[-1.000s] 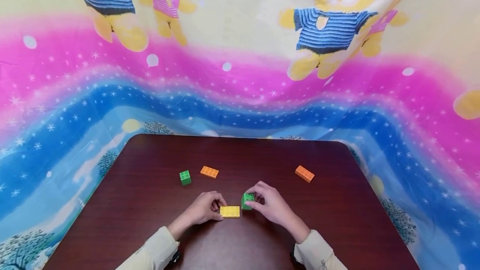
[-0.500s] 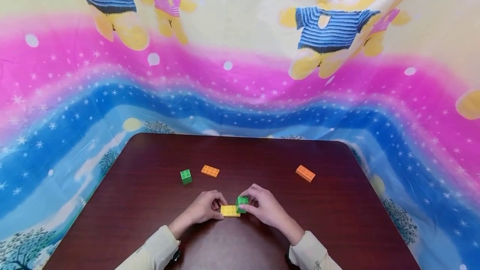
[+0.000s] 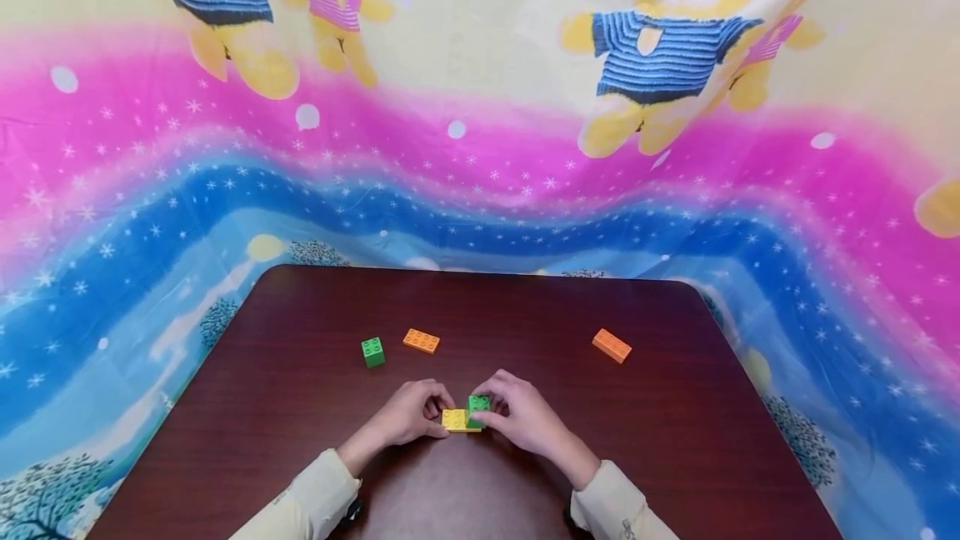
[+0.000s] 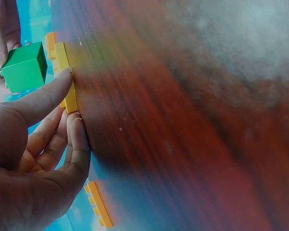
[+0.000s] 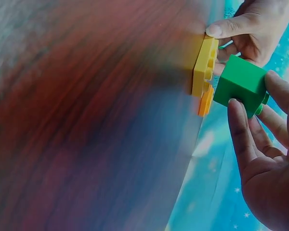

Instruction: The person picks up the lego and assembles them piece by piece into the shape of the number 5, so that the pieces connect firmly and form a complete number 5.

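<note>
A flat yellow toy brick (image 3: 453, 420) lies on the table with its studs up. My left hand (image 3: 406, 415) pinches its left end between thumb and fingers, and that thumb (image 4: 45, 96) lies along the brick's side in the left wrist view. My right hand (image 3: 525, 417) holds a square green brick (image 3: 477, 410) between thumb and fingertips. Over the right part of the yellow brick hangs this green brick (image 5: 243, 82), with a small gap between the two in the right wrist view. The yellow brick's right-hand studs are covered by it in the head view.
Farther back on the dark wooden table (image 3: 517, 315) stand a second green brick (image 3: 372, 352) and a flat orange brick (image 3: 422, 341), both left of centre. Another orange brick (image 3: 612, 346) lies at the right. A printed cloth (image 3: 480, 148) hangs around the table's far and side edges.
My right hand has carried the green brick leftward, from beside the yellow brick to above its right part. The left hand has kept its grip on the yellow brick.
</note>
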### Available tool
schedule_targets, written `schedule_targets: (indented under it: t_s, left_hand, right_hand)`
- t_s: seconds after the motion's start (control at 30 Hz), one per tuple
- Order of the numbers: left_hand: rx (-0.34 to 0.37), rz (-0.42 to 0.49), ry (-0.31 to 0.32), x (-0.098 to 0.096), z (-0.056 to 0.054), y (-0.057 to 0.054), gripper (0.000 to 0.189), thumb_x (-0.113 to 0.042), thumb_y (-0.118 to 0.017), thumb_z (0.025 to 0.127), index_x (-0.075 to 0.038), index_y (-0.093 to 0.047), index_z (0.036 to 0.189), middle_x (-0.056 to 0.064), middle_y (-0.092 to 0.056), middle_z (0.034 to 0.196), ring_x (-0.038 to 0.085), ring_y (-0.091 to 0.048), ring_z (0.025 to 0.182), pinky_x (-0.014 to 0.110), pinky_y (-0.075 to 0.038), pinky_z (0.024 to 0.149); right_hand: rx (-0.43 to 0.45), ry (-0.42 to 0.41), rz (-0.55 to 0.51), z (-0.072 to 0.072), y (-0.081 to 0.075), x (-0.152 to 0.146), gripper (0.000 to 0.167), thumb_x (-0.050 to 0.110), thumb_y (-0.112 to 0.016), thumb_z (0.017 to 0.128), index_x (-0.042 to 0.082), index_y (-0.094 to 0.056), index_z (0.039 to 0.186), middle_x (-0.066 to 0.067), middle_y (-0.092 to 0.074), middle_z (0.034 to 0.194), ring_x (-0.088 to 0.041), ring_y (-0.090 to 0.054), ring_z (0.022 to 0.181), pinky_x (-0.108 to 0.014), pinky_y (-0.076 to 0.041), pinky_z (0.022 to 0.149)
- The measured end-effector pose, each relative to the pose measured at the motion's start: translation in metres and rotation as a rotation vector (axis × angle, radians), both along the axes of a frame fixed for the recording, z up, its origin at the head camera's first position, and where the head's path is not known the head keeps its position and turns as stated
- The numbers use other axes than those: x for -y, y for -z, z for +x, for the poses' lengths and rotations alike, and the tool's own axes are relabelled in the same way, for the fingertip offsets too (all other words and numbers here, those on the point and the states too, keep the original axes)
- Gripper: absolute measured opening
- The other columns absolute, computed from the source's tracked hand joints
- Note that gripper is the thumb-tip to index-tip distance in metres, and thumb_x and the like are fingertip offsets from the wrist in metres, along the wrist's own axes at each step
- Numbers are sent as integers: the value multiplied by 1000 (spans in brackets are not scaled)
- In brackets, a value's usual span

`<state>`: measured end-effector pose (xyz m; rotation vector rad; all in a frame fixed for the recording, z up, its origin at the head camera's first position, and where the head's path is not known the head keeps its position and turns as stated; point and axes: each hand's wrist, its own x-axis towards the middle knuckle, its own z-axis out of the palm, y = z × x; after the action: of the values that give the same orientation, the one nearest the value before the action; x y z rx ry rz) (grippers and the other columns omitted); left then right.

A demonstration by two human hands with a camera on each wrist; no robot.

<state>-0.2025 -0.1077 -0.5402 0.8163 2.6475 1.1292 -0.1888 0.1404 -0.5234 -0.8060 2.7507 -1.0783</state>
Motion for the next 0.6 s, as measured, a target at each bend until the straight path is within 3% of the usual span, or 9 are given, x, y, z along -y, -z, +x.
schedule_targets:
  t_s: [0.6]
  left_hand:
    - [8, -3, 2, 1, 0, -1, 30, -6, -93, 73, -8, -74, 96, 3, -65, 89, 16, -62, 79, 21, -50, 69]
  right_hand:
    - [-1, 17, 7, -1, 2, 11, 23, 33, -80, 92, 22, -75, 111, 9, -61, 98, 0, -56, 75, -20, -52, 68]
